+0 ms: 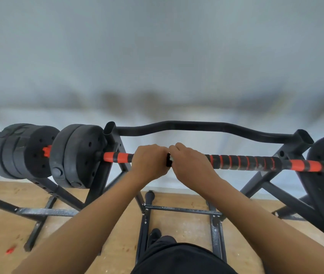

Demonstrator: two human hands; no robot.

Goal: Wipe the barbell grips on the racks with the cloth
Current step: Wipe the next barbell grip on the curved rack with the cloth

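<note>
Nearest the viewer, below the barbell (246,162), are the person's dark clothing and two bare forearms reaching forward over a wooden floor (97,224). A small red fragment (10,250) lies on the floor, well left of and below the bar. The black steel rack (181,210) spreads its feet and crossbars under the barbell and carries it at both ends.

At mid-bar the left hand (149,162) is curled over the shaft, gripping it. The right hand (190,163), touching the left, is likewise wrapped round the bar. A pale scrap, probably the cloth (171,158), shows between the two hands, mostly hidden under the right one.

Black weight plates (74,155) sit on the barbell's left end. Behind the barbell a curved black bar (196,125) lies across the rack's uprights.
</note>
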